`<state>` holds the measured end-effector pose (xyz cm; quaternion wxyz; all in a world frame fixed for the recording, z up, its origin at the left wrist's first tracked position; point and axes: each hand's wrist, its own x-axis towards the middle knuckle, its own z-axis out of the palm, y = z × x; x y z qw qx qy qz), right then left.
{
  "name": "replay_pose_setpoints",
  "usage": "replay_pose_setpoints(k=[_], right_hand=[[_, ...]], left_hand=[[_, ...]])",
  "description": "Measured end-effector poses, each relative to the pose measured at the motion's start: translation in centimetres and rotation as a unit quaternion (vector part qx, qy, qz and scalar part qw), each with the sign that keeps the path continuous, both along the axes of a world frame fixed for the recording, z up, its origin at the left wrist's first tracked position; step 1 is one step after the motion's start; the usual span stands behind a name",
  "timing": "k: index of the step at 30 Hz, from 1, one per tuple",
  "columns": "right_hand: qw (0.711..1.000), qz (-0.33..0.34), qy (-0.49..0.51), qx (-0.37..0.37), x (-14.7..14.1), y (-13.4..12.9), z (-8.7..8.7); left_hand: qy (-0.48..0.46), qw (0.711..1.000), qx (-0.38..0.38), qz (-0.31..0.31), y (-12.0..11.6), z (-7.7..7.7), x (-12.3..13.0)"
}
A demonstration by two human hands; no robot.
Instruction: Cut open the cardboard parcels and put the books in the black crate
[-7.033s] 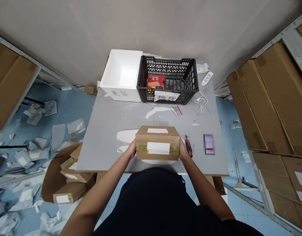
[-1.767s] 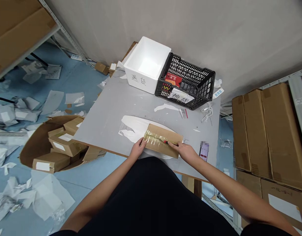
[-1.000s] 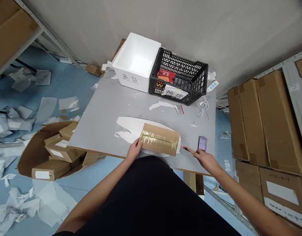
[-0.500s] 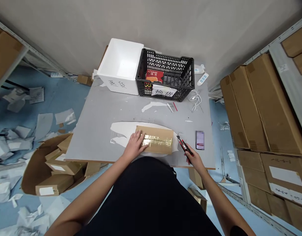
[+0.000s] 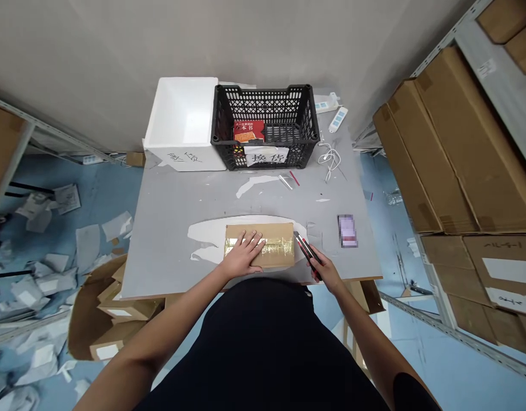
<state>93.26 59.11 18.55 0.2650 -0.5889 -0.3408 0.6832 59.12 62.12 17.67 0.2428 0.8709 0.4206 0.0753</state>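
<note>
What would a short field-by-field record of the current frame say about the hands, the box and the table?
Left hand: spread on top of the cardboard box
Right hand: holding a box cutter beside the box's right end
Tape: shiny, across the box top; whether cut, unclear
Black crate: at back of table, red book inside, white label in front
White foam box: left of the crate
Phone: on the table, right side

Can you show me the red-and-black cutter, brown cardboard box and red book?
Red-and-black cutter [image 5: 305,249], head view: its handle.
Brown cardboard box [image 5: 277,242], head view: its taped top.
Red book [image 5: 251,127], head view: its cover.
</note>
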Motion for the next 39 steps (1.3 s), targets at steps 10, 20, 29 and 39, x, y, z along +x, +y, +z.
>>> replay_pose_setpoints(k=[10,20,29,39], right_hand=[[0.999,0.037,0.019,-0.016,1.2,-0.7,-0.4],[0.997,0.064,0.036,-0.035,2.1,-2.1,0.4],[0.996,0.083,-0.017,-0.033,2.0,-3.2,0.8],[0.998,-0.013,-0.055,0.007,0.4,-3.4,0.5]], left_hand=[[0.023,0.999,-0.029,0.039,-0.2,-0.2,1.5],[0.017,0.998,-0.031,0.059,-0.1,-0.7,1.8],[-0.009,0.998,-0.016,0.058,-0.2,-1.1,1.7],[0.006,0.999,-0.011,0.046,-0.3,-1.0,1.5]])
